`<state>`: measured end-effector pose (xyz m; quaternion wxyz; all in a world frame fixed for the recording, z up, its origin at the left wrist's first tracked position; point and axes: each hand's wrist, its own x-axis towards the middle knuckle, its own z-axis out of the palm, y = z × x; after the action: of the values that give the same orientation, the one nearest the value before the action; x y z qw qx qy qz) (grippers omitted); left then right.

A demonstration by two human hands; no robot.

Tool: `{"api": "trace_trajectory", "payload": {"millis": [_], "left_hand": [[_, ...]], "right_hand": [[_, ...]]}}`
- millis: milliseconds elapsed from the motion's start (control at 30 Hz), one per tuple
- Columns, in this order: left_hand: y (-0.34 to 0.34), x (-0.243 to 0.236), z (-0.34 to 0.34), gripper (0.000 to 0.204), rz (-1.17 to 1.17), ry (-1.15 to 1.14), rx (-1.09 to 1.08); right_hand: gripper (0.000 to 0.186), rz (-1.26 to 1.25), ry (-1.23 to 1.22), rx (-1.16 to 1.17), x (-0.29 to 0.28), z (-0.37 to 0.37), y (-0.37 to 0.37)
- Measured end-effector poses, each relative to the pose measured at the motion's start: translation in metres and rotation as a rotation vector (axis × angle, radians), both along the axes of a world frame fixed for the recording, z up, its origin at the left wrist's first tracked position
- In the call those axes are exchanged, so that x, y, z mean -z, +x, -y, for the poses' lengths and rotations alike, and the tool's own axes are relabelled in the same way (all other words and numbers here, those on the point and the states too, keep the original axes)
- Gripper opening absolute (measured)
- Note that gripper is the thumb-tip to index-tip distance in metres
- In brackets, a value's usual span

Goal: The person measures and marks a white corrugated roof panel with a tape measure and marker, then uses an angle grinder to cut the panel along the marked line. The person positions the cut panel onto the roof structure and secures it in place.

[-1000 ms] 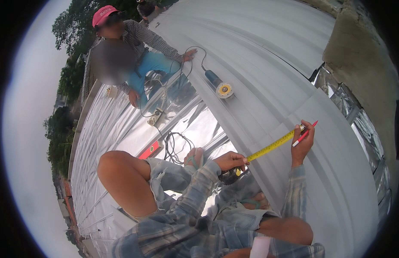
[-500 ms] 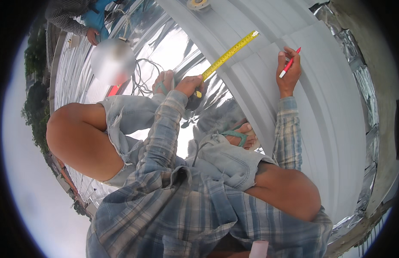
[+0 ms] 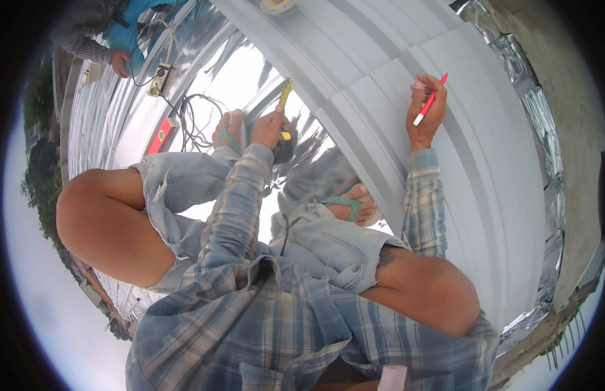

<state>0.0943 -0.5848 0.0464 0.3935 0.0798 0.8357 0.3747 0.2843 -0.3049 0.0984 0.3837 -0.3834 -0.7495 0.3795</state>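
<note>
My left hand [image 3: 271,127] grips a black and yellow tape measure [image 3: 284,146], with a short length of yellow blade standing up from it over the reflective foil. My right hand [image 3: 425,111] is closed around a red pen with a white end [image 3: 431,98], held over the grey corrugated roofing sheet [image 3: 485,163]. My sandaled feet are on and beside the foil, under and to the right of my left arm.
At upper left another person's hand [image 3: 120,62] is beside a power strip [image 3: 158,80] and black cables [image 3: 193,130]. A red level [image 3: 162,135] lies on the foil. A disc-shaped tool [image 3: 279,6] shows at the top. A concrete ledge [image 3: 576,124] runs along the right.
The long extended tape blade has shortened to a small length, and my left hand has drawn left from the sheet edge. My right hand left the tape's end, keeping the pen. The view tilted downward.
</note>
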Motion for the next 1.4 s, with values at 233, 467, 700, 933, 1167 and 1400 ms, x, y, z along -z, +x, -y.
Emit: {"api": "trace_trajectory", "payload": {"millis": [233,467,700,933,1167,1400], "left_hand": [[-0.008,0.017,-0.001,0.058,-0.304,-0.231,0.007],[-0.039,0.015,-0.049,0.038,-0.494,-0.325,-0.021],[-0.028,0.035,-0.058,0.03,-0.632,-0.252,0.089],[-0.02,0.035,-0.048,0.034,-0.675,-0.274,0.067],[-0.016,0.04,-0.032,0.04,-0.814,-0.326,0.038],[-0.023,0.03,-0.022,0.046,-0.729,-0.402,0.081]], "right_hand": [[0.022,-0.014,-0.043,0.018,-0.006,0.0,0.003],[0.023,-0.022,-0.063,0.039,-0.007,0.003,0.011],[0.022,-0.053,-0.049,0.061,-0.006,0.004,0.012],[0.024,-0.052,-0.068,0.069,-0.005,0.003,0.015],[0.025,-0.042,-0.067,0.064,-0.006,0.002,0.016],[0.025,-0.085,-0.159,0.095,-0.014,0.009,0.009]]}}
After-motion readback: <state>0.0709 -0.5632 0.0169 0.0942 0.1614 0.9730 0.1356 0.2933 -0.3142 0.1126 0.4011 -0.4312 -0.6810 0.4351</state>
